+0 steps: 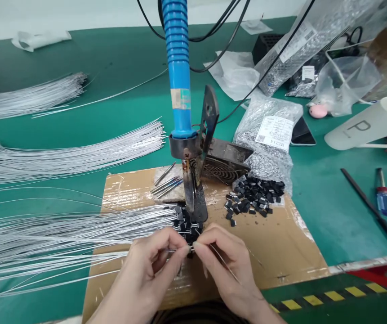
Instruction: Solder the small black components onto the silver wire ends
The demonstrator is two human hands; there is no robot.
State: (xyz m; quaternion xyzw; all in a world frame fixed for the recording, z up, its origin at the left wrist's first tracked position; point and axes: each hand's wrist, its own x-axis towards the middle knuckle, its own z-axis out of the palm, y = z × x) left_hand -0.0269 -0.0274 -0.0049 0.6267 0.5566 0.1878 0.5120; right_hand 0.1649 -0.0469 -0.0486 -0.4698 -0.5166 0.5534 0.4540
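My left hand [159, 261] is closed in a pinch on a thin white wire near its end, low over the cardboard. Fingertip to fingertip with it, my right hand [225, 261] pinches too, and a thin metallic wire [222, 258] runs back across its palm. What lies exactly between the fingertips is too small to make out. Just beyond them, white wires [139, 220] end in small black connectors [189, 230], partly hidden by my fingers. Above stands a blue-handled soldering iron [180, 81], tip down in a dark metal stand [208, 121].
Loose black connectors [252, 195] spill from a plastic bag [269, 130] on the cardboard [274, 243]. More wire bundles [78, 155] lie left. Metal rods [168, 186] rest behind the wires. A paper cup [365, 123], screwdriver [384, 193] and black bar [375, 209] are right.
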